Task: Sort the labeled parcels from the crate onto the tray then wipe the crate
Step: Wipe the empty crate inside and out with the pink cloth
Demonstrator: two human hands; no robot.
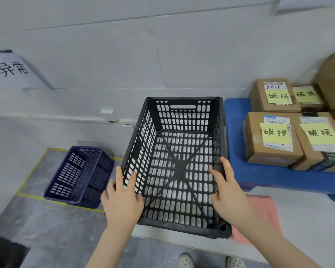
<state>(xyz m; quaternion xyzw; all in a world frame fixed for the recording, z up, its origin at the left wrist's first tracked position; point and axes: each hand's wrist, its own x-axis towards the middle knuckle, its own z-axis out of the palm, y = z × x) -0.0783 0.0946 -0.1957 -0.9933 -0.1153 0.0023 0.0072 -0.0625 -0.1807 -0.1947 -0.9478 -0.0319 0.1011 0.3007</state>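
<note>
- The black perforated plastic crate [182, 117] stands in the middle on a pale ledge. Its long axis runs from near to far, and nothing lies inside it, so I judge the sorting to be done and the wiping to be what remains.
- The flat blue plastic tray [238, 132] sits just right of the crate, almost touching its right wall. It stretches off to the right edge of view.
- The brown cardboard parcels with yellow handwritten labels [273, 140] are packed together on that tray, well over to the right and further back than the hands.
- A dark blue slotted plastic basket [79, 175] rests lower down at the near left, inside yellow tape lines and apart from the crate.
- The pink ribbed cloth [263, 211] lies flat at the near right, just beside the crate's near right corner and partly under the right forearm. It looks like the thing to wipe with, and it is on the right-hand side, so that hand is the nearer one.
- The right hand [228, 192] grips the crate's right rim, thumb inside. Its other fingers are mostly hidden.
- The left hand [122, 198] clasps the left rim, with fingers on either side of the wall.
</note>
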